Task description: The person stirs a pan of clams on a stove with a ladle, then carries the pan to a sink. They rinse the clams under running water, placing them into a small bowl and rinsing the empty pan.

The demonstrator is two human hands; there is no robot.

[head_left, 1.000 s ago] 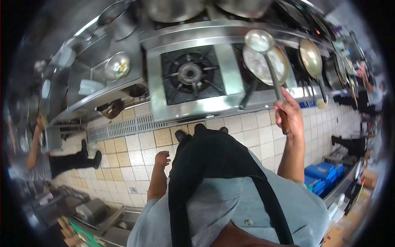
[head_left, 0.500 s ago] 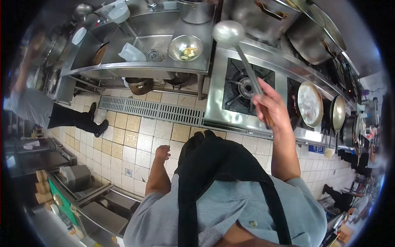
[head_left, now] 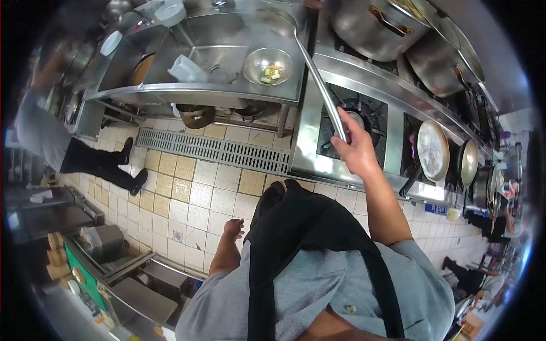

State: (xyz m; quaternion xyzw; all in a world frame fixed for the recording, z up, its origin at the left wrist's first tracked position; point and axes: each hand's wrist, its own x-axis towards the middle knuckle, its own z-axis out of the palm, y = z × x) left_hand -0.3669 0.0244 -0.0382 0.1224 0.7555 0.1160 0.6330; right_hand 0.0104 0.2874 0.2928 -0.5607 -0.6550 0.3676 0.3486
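Observation:
My right hand (head_left: 357, 143) grips the handle end of a long metal ladle (head_left: 318, 81) over the front left burner (head_left: 355, 116). The ladle's bowl reaches up and left, over the sink area near a large pot, and is tipped and blurred. Just left of its handle stands a metal bowl (head_left: 268, 66) with pale and yellowish pieces in it, on the steel counter. My left hand (head_left: 234, 229) hangs low over the tiled floor, holding nothing, its fingers loosely apart.
Large pots (head_left: 372, 28) stand at the back of the stove. A whitish pan (head_left: 433, 150) and another pan (head_left: 468, 162) lie to the right. The sink holds a white plastic container (head_left: 186, 69). A person (head_left: 96, 162) stands at far left; others are at far right.
The ladle has swung left, its bowl now over the sink side instead of in front of the pots. My right hand has moved slightly left, and my view has shifted.

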